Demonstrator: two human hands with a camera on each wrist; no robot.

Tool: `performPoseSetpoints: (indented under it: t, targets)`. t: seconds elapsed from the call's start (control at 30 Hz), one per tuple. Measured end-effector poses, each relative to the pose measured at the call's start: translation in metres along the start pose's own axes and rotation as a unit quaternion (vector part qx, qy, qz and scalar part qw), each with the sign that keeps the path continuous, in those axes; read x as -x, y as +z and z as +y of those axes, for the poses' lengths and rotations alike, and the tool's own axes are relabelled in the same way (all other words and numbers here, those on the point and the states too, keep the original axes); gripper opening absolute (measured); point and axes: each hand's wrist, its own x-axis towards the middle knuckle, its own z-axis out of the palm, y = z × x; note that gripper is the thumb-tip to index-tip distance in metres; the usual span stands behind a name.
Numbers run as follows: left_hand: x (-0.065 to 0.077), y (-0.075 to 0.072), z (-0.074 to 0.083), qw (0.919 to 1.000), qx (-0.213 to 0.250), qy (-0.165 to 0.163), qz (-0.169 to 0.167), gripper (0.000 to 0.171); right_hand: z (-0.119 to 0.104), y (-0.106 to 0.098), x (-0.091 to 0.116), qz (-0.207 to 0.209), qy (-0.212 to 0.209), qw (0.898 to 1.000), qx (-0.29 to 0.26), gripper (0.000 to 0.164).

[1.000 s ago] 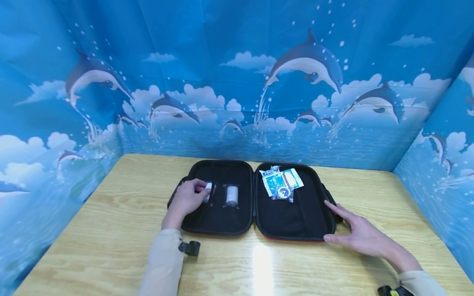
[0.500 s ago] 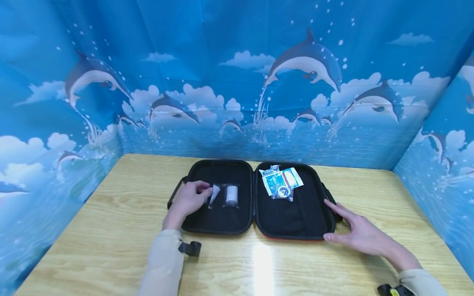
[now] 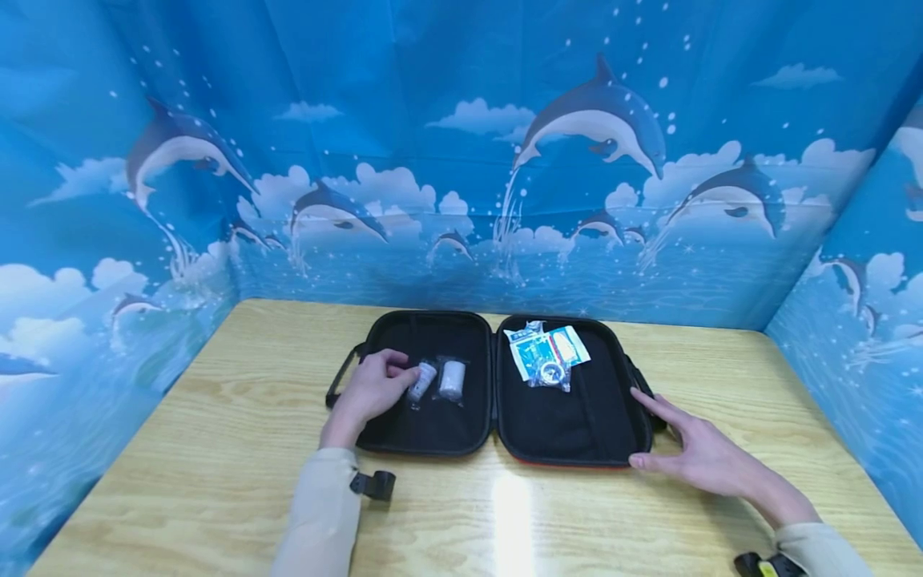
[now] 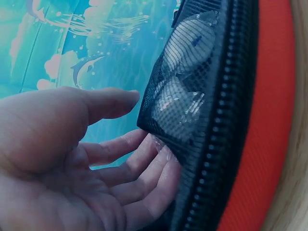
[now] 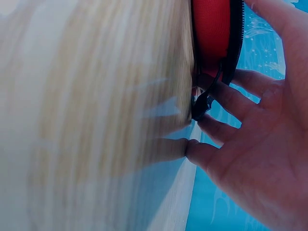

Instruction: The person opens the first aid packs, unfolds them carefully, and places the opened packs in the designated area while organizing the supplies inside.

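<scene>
A black-lined zip case with a red shell (image 3: pixel 425 437) lies unfolded on the table, with a mesh pocket (image 4: pixel 144 113) in its left half. My left hand (image 3: pixel 371 393) is over that half, thumb apart from the fingers. Its fingertips reach the pocket's mouth and touch the clear wrapper of a small white packet (image 3: pixel 421 381). Beside that packet, a wrapped white roll (image 3: pixel 452 379) shows through the mesh. My right hand (image 3: pixel 695 457) rests at the case's right edge, fingers spread along the side and thumb at the front corner. A zipper pull (image 5: pixel 202 106) hangs by its fingers.
In the right half of the case lie blue-and-white packets (image 3: pixel 534 357) and a small round item in clear wrap (image 3: pixel 551 374). A carry handle (image 3: pixel 339 385) sticks out on the left. Behind the wooden table (image 3: pixel 216 449) hangs a dolphin-print curtain (image 3: pixel 461 160).
The small white packet has shifted right, closer to the wrapped roll, and now lies tilted. My left hand has moved slightly right with it. My right hand has stayed in place.
</scene>
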Motion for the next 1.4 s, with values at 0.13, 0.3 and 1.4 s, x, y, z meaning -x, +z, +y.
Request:
performPoseSetpoints:
  t: [0.13, 0.3, 1.4]
  targets:
    - [0.000, 0.000, 0.000, 0.9997, 0.016, -0.015, -0.007, 0.050, 0.000, 0.000, 0.000, -0.003, 0.002, 1.000, -0.002, 0.094]
    - [0.002, 0.002, -0.002, 0.9990, 0.032, -0.025, -0.018, 0.052, 0.000, -0.001, 0.000, -0.003, 0.001, 1.000, -0.001, 0.094]
    - [-0.004, 0.008, 0.007, 0.9992, 0.011, -0.034, 0.019, 0.058, 0.001, -0.002, 0.002, 0.005, -0.006, 1.000, -0.011, 0.094]
